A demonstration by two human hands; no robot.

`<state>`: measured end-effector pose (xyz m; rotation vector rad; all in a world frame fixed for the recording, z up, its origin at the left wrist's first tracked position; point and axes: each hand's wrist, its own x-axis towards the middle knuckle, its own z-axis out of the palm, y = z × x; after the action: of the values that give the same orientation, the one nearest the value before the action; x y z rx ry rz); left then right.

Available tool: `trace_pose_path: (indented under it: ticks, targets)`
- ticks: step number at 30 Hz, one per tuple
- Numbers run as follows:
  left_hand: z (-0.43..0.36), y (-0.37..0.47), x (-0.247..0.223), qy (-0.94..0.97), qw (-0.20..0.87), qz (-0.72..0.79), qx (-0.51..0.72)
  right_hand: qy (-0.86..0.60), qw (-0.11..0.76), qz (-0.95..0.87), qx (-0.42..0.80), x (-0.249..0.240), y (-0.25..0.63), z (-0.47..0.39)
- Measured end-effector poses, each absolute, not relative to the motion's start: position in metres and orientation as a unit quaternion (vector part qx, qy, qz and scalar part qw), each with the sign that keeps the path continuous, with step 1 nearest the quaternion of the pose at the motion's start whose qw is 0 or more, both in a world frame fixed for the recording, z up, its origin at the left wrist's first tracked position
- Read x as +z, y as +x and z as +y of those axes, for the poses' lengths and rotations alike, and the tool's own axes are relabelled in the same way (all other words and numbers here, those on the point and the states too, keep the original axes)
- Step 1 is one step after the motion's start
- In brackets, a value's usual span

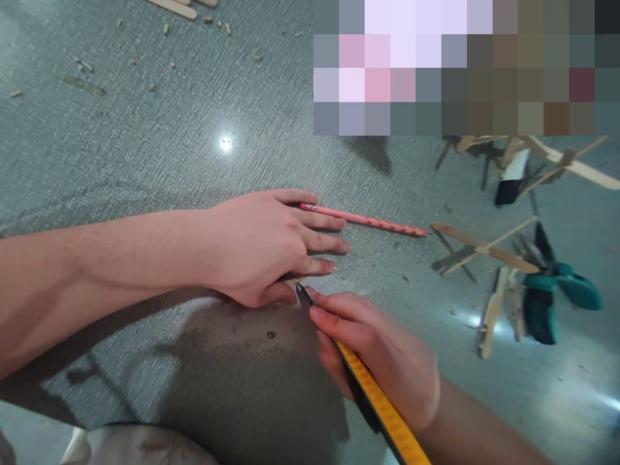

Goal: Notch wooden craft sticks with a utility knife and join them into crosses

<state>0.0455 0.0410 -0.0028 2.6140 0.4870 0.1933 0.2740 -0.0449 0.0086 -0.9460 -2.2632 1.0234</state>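
My left hand (271, 245) lies palm down on the grey textured table, its fingers spread and stretched out to the right. A small light-brown piece (292, 281), seemingly wood, shows between its thumb and index finger; most of it is hidden beneath the hand. In my right hand (372, 349) is a yellow and black utility knife (375, 394), gripped near its front end. The dark blade tip points at the brown piece, close to the left thumb. Along the far side of my left fingers lies a pink pencil (368, 221).
Green-handled pliers (552, 284) rest at the right beside crossed wooden sticks (484, 248) and shorter stick pieces (494, 313). Another stick assembly (564, 158) stands farther back. Popsicle sticks (174, 8) and small wood scraps (166, 28) lie at the far left. The upper right is pixelated.
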Motion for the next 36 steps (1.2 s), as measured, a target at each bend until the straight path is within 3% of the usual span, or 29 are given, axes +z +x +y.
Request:
trace_pose_path:
  ticks: [9,16,36]
  targets:
    - [0.043,0.043,-0.003,0.954,0.236,0.172,0.068,-0.361,0.231,-0.779,0.458,0.013,0.27,-0.044]
    - [0.046,0.04,-0.004,0.954,0.234,0.146,0.12,-0.331,0.292,-0.839,0.319,0.016,0.288,-0.037]
    - [0.05,0.034,0.005,0.937,0.294,0.146,0.117,-0.371,0.327,-0.806,0.325,0.016,0.298,-0.033]
